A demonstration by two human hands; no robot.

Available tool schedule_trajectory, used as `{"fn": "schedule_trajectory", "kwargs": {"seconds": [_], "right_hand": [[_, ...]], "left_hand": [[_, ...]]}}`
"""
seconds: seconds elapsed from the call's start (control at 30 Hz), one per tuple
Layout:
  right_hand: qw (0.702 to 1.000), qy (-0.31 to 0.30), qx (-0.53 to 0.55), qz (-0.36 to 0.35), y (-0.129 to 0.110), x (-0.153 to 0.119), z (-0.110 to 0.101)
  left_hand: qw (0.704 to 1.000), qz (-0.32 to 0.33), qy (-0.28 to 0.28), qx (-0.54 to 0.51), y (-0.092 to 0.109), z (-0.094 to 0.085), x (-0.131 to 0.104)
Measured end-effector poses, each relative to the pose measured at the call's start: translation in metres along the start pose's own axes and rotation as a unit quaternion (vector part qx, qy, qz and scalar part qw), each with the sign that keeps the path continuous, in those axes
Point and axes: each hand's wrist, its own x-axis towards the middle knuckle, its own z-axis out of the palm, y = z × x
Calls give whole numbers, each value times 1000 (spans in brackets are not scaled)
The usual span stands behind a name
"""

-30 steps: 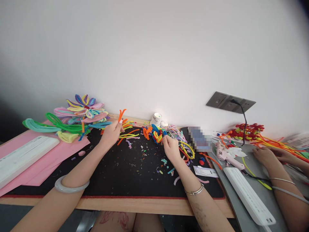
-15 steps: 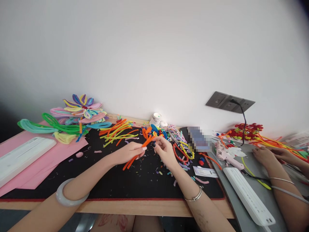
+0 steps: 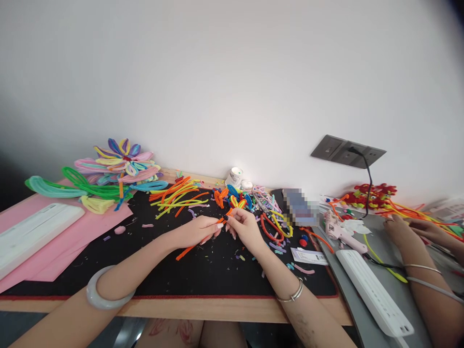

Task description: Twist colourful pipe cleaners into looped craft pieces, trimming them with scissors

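Orange pipe cleaners run through my closed left hand, their loose ends sticking out below it toward the lower left. My right hand pinches the upper end of the same pipe cleaners, thumb and fingers meeting close beside the left fingertips. Just behind my hands lie looped petals in orange, blue and yellow. To the left of them is a pile of yellow and orange pipe cleaners. The exact grip between the fingertips is partly hidden.
A black mat strewn with scraps lies under my hands. Pipe-cleaner flowers and pink sheets are at left. At right are a phone, a glue gun, a white power strip and another person's hands.
The orange pipe cleaners have turned lower and flatter between my hands, with less of their upper end showing. My right fingers have come closer to my left fingertips.
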Motion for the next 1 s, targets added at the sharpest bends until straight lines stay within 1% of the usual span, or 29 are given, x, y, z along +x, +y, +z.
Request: {"fn": "schedule_trajectory", "kwargs": {"seconds": [0.1,0.17,0.27,0.37,0.47,0.57,0.67,0.73,0.8,0.83,0.9,0.93,1.0], "right_hand": [[997,41,-55,-24,-2,-1,-2],[990,51,-123,-49,-3,-2,-5],[963,49,-243,-100,-5,-3,-8],[934,53,-324,-142,-8,-3,-12],[921,50,-355,-153,-8,-3,-13],[916,40,-366,-157,-7,-5,-13],[915,43,-370,-157,-5,-5,-12],[921,47,-354,-154,-5,-5,-11],[941,45,-304,-141,-4,-4,-10],[958,40,-257,-125,-3,-4,-9],[989,22,-122,-75,-2,-3,-6],[998,10,-47,-48,-1,-2,-4],[997,-12,78,-7,1,-1,-2]], "left_hand": [[1000,-10,3,-9,3,0,-1],[1000,-16,2,-17,4,-1,-1],[999,-19,1,-30,5,-1,-1],[999,-21,-1,-41,4,-1,0],[998,-24,-7,-54,3,0,0],[998,-21,-10,-66,2,0,0],[997,-16,-8,-69,1,0,0],[997,-17,-9,-72,1,-1,0],[997,-19,-13,-79,1,-1,0],[996,-18,-17,-83,1,-1,0],[995,-12,-25,-95,1,-1,1],[994,-8,-27,-103,1,-1,1],[992,0,-32,-119,1,-1,2]]}}
